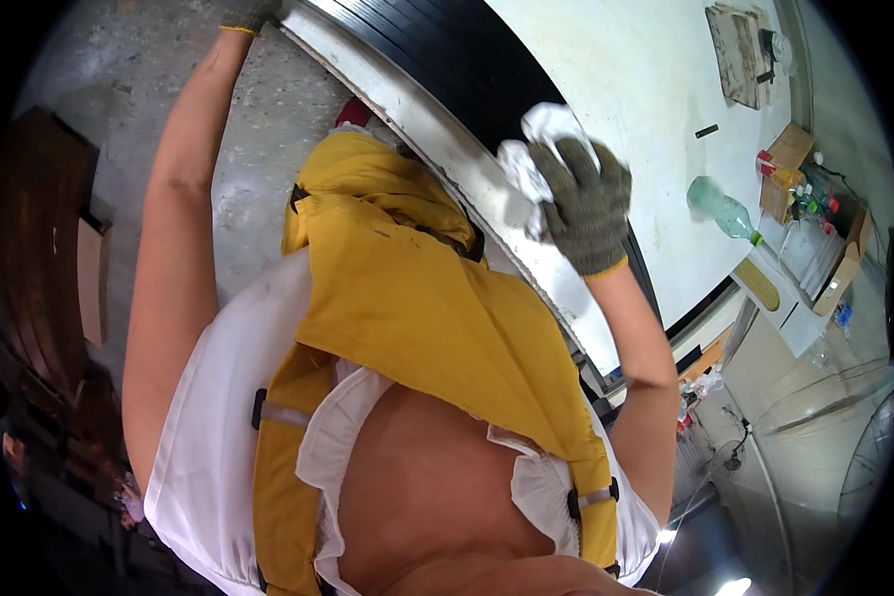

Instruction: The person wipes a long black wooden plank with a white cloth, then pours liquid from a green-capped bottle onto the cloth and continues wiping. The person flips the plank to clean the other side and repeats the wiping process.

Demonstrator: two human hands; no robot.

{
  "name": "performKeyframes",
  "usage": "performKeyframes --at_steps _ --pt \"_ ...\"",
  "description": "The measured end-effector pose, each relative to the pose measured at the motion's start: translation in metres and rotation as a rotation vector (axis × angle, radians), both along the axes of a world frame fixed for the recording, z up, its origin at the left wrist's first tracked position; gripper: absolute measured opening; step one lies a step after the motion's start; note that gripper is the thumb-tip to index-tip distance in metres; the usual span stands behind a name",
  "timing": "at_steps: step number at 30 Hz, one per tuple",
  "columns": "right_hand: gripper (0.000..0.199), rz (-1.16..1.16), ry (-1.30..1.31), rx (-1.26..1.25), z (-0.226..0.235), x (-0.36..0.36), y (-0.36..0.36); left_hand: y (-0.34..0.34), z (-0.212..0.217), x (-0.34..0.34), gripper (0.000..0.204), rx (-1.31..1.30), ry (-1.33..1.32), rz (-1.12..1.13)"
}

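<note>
Gloved hands (588,207), right holding cloth (526,171), white worktop (636,109), grey floor (258,159)

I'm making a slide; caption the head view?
Right hand in a grey-green knit glove holds a crumpled white cloth beside a long black panel.

Right hand (588,204) is clutching a white cloth (554,123) at a black strip (437,60)

Wearing a dark knitted glove, it is bunching the cloth beside a white surface (626,84). The left hand (252,14), also gloved, is showing only partly at the top edge of the view. A green-capped bottle (727,214) is resting near a cardboard box (852,260). A yellow apron (427,288) is covering the person's front.
</note>
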State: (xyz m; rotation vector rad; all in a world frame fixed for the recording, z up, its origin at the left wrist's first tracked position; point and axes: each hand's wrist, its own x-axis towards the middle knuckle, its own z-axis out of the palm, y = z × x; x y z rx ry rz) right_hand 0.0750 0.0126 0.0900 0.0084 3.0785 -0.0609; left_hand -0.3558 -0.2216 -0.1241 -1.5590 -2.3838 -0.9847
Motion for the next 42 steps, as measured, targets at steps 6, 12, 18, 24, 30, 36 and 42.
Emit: performKeyframes --at_steps 6,12,18,24,30,36,42 --pt "0.061 -0.038 -0.036 0.061 0.003 0.021 0.000 -0.008 -0.020 -0.003 0.050 0.096 -0.015 0.033" --pt "0.063 0.049 -0.039 -0.032 0.004 -0.039 -0.013 -0.009 -0.041 -0.010 0.053 0.058 -0.014 0.023" --pt "0.055 -0.121 -0.205 -0.006 0.018 0.057 0.008 -0.010 -0.052 -0.004 0.051 0.547 -0.814 -0.015" --pt "0.050 -0.484 -0.244 0.054 0.022 0.193 0.052 -0.008 0.022 0.015 0.065 0.654 -1.487 0.010" --pt "0.038 -1.246 -0.033 -0.110 0.028 0.235 0.078 0.007 0.124 0.053 0.083 0.388 -0.708 -0.072" --pt "0.052 -0.808 0.050 0.072 -0.005 0.188 0.054 0.025 0.187 0.085 0.113 -0.221 -0.147 -0.379" --pt "0.053 -0.369 0.294 -0.045 -0.025 0.045 0.009 0.064 0.186 0.123 0.124 -0.567 0.160 -0.588"
